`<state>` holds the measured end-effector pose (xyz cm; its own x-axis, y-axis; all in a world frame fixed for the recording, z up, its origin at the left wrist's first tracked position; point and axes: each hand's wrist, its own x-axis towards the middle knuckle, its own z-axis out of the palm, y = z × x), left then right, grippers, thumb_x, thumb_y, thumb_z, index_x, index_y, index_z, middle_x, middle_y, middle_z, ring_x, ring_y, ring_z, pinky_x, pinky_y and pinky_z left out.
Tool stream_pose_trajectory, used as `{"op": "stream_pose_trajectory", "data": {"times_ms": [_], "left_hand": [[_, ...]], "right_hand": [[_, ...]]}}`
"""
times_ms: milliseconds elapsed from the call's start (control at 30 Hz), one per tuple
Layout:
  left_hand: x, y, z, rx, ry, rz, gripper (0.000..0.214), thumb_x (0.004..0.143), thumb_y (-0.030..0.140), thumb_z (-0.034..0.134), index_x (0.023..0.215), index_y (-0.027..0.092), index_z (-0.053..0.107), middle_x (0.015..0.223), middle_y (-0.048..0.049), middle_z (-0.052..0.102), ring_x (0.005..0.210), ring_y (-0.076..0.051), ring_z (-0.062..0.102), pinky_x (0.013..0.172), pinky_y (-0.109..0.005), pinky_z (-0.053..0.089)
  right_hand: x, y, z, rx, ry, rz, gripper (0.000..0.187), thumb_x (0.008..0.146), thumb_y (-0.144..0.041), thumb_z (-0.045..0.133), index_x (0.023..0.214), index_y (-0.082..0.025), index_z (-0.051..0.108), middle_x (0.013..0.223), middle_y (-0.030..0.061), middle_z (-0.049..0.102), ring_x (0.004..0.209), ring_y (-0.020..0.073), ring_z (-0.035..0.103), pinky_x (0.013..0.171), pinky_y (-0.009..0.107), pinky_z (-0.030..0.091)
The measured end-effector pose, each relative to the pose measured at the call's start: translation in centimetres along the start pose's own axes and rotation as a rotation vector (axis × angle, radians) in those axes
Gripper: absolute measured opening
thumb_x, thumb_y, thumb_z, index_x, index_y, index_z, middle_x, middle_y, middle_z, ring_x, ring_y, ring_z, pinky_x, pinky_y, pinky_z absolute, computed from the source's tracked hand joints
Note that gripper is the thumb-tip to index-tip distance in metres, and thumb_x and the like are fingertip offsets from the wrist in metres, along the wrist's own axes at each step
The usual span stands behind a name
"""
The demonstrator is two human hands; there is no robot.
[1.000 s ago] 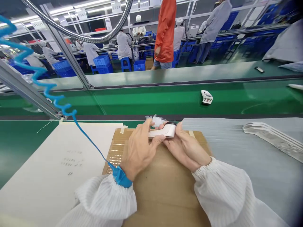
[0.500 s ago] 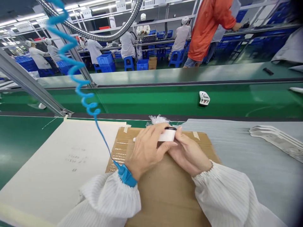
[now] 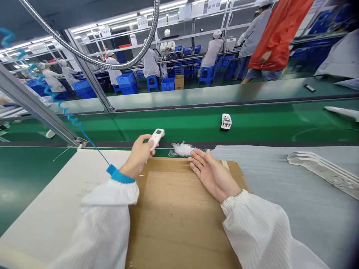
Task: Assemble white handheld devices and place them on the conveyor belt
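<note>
Your left hand (image 3: 137,157) is closed around a white handheld device (image 3: 156,137) with a small dark screen, and it holds this device up just past the far edge of the cardboard sheet (image 3: 182,216). Your right hand (image 3: 211,175) is released: it lies open and flat, palm down, on the far part of the cardboard, and it grasps nothing. Its fingertips (image 3: 193,157) are just beside a small bunch of clear plastic wrap (image 3: 183,149), which lies behind the cardboard's far edge.

A blue wrist strap (image 3: 120,176) goes around your left wrist, and its thin blue cord (image 3: 89,140) rises away to the left of the cardboard. On this same side lies a cream paper sheet (image 3: 56,201), and on the right side lies a grey ribbed foam sheet (image 3: 308,209) with white formed strips (image 3: 322,168) on it.

Beyond the cardboard runs a green conveyor belt (image 3: 168,127) with a second white device (image 3: 226,121) on it. Farther away, people in white smocks and caps work at long benches, among blue crates (image 3: 126,80) and blue stools (image 3: 207,74), and a person in an orange jacket (image 3: 276,37) stands there.
</note>
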<state>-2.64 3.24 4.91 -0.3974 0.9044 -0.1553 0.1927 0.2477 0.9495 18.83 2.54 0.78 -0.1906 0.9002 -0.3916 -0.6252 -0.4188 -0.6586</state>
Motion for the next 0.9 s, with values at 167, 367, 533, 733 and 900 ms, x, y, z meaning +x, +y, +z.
{"op": "stream_pose_trajectory", "data": {"times_ms": [167,367,533,733,900], "left_hand": [[7.3,0.7,-1.9,0.355,0.199,0.031,0.031,0.094,0.014,0.055,0.124,0.012,0.057,0.108,-0.0133,0.068,0.082,-0.015,0.065,0.075,-0.030,0.050],[6.5,0.1,-1.5,0.535,0.261,0.149,0.028,0.088,0.022,0.067,0.114,0.012,0.063,0.122,-0.0136,0.064,0.116,-0.027,0.060,0.102,-0.048,0.045],[-0.5,-2.0,1.4,0.447,0.162,0.367,0.022,0.091,0.025,0.060,0.110,0.015,0.064,0.115,-0.0119,0.068,0.107,-0.023,0.064,0.099,-0.040,0.048],[-5.0,-5.2,4.5,0.387,0.162,0.607,0.012,0.090,0.015,0.051,0.094,0.018,0.063,0.108,-0.0093,0.067,0.106,-0.024,0.061,0.099,-0.045,0.048],[-5.3,-5.1,4.3,0.364,0.086,0.628,0.017,0.094,0.021,0.046,0.090,0.019,0.063,0.107,-0.0098,0.068,0.105,-0.025,0.061,0.099,-0.046,0.048]], "right_hand": [[0.2,0.1,-0.5,0.014,-0.039,-0.003,0.027,0.101,-0.039,0.053,0.096,-0.020,0.073,0.111,0.0063,0.073,0.091,0.0140,0.071,0.081,0.024,0.061],[0.8,0.5,-1.2,0.042,-0.081,-0.030,0.021,0.093,-0.041,0.067,0.097,-0.020,0.072,0.111,0.0072,0.072,0.090,0.0144,0.071,0.082,0.025,0.059],[0.4,0.7,-1.1,0.003,-0.109,-0.063,0.022,0.084,-0.041,0.077,0.098,-0.024,0.072,0.107,0.0035,0.073,0.090,0.0138,0.070,0.083,0.025,0.058],[1.6,-2.0,-2.0,-0.420,0.049,-0.355,0.031,0.075,-0.038,0.081,0.098,-0.023,0.067,0.106,0.0038,0.072,0.080,0.0161,0.066,0.072,0.031,0.055],[7.9,-7.0,-0.9,-0.801,0.353,-0.574,0.022,0.080,-0.019,0.071,0.100,-0.019,0.062,0.117,0.0092,0.066,0.107,0.0219,0.060,0.098,0.040,0.047]]}}
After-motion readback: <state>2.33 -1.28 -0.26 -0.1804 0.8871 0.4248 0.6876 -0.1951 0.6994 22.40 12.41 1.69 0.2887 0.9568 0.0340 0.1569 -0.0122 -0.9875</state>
